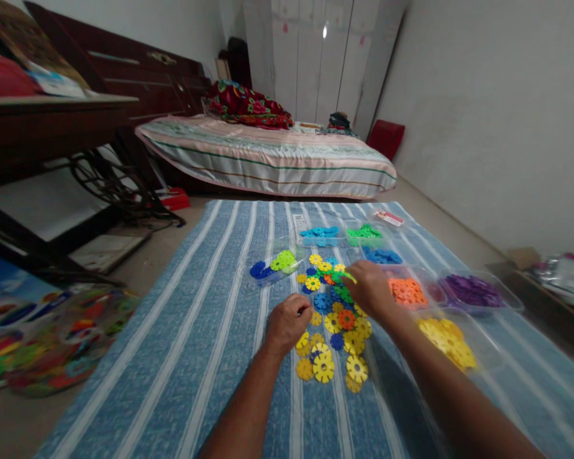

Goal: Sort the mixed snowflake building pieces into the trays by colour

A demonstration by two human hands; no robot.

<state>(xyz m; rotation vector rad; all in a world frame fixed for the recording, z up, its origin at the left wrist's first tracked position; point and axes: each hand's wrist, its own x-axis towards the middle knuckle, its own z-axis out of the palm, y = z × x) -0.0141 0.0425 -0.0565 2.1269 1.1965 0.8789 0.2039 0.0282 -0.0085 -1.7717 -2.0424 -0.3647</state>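
Observation:
My left hand (pixel 289 322) is curled closed at the left edge of a loose pile of notched plastic discs (pixel 323 368); whatever its fingers hold, if anything, is hidden. At the far right of the pile, my right hand (pixel 370 288) pinches a lime-green notched disc (pixel 350 277), seen nearly edge-on. Yellow discs make up most of the pile, mixed with blue discs (pixel 322 301), green ones and an orange disc (pixel 347 319). Left of the pile, a clear tray (pixel 256 280) holds lime-green discs (pixel 283 260) and dark blue discs (pixel 259 269).
Clear trays hold light blue (pixel 319 234), green (pixel 365 234), blue (pixel 382 255), orange (pixel 408 292), purple (pixel 472 290) and yellow discs (pixel 447 341). A striped cloth (pixel 172 357) covers the table. Beyond stands a bed (pixel 277 159); a sewing-machine table (pixel 52 121) is at left.

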